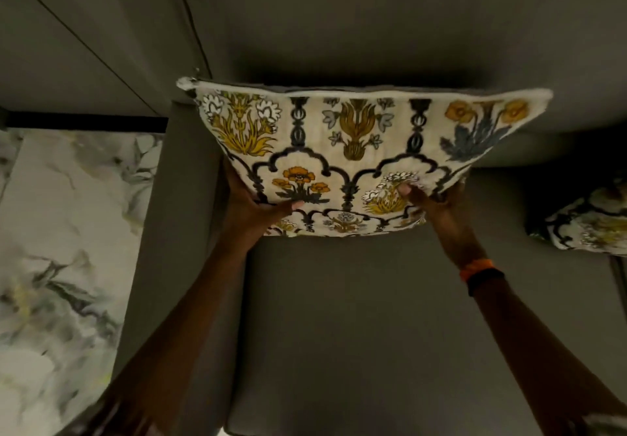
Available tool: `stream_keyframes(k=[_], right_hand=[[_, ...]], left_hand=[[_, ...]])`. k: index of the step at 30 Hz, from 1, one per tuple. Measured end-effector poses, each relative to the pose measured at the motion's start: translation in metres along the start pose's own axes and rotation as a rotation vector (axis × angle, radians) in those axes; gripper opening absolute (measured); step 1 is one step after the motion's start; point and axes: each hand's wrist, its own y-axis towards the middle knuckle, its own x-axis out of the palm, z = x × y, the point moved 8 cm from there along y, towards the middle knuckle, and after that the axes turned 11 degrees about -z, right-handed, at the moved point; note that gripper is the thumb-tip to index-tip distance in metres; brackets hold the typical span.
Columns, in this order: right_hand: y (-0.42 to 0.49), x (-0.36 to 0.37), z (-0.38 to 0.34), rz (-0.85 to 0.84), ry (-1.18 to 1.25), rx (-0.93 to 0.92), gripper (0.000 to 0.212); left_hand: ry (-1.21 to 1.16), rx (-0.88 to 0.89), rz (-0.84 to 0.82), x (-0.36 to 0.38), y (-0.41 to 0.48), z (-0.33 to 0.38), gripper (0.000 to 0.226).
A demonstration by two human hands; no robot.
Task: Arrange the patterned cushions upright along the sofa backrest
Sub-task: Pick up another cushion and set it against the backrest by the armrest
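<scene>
Patterned cushions, two counted. One cream cushion (359, 150) with ochre, orange and blue flowers in black scalloped arches: I see it upright against the grey sofa backrest (373, 28), my left hand (251, 205) and right hand (437, 208) each clamped on a lower corner. Second cushion (587, 222) lies at right on the seat (373, 317).

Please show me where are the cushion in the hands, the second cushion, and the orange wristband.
held cushion (356, 150), head view, on the middle of its patterned face.
second cushion (590, 222), head view, on its visible part at the right edge.
orange wristband (476, 271), head view, on the band at the right wrist.
</scene>
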Motion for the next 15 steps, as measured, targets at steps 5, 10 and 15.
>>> stream_keyframes(k=[5, 10, 15], right_hand=[[-0.006, 0.002, 0.001, 0.069, 0.035, -0.015, 0.075], [-0.007, 0.009, 0.021, 0.069, 0.069, -0.010, 0.089], [-0.017, 0.009, 0.027, 0.102, 0.030, -0.010, 0.091]], left_hand=[[-0.016, 0.031, -0.021, -0.008, 0.010, -0.016, 0.141], [0.024, 0.024, -0.027, -0.009, 0.006, -0.015, 0.136], [0.173, 0.004, 0.104, -0.002, -0.028, 0.002, 0.134]])
